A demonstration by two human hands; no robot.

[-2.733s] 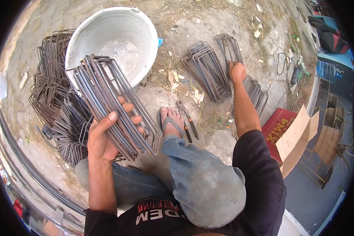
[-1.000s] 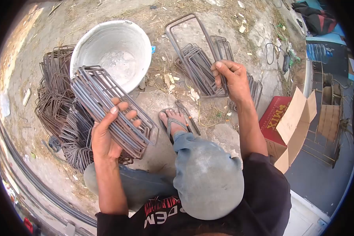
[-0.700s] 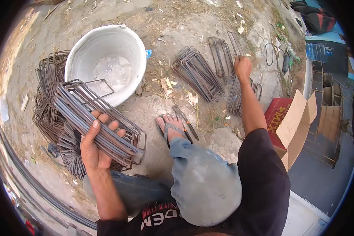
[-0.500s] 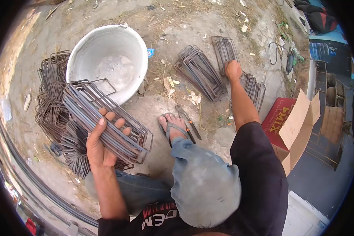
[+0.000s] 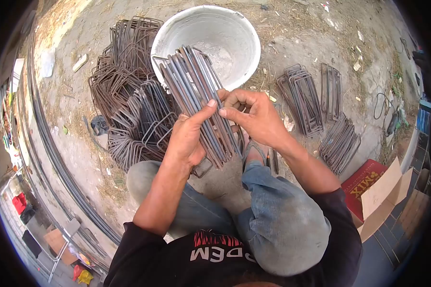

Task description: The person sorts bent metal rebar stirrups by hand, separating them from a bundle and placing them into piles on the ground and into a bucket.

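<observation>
A bundle of rectangular rebar stirrups (image 5: 189, 79) is held up in front of me, tilted, its far end over the rim of a white basin (image 5: 246, 43). My left hand (image 5: 189, 134) is closed around the bundle's left side, thumb across the top. At the right edge my right hand (image 5: 256, 115) pinches the rods between thumb and fingers; whether it has a single stirrup is hard to tell. Left of the bundle lies a big heap of stirrups (image 5: 122, 71). Small stacks of stirrups (image 5: 301, 100) lie on the ground to the right.
Pliers with orange-marked handles (image 5: 274, 160) lie beside my sandalled foot (image 5: 255, 153). An open cardboard box (image 5: 368, 184) stands at the right. Long rods (image 5: 57, 158) run along the left side. Farther right, a power tool (image 5: 393, 122) with a cord rests on the ground.
My right hand has left the stack on the right and come to the bundle in my left hand. The bundle is now turned more upright, and the view has shifted left.
</observation>
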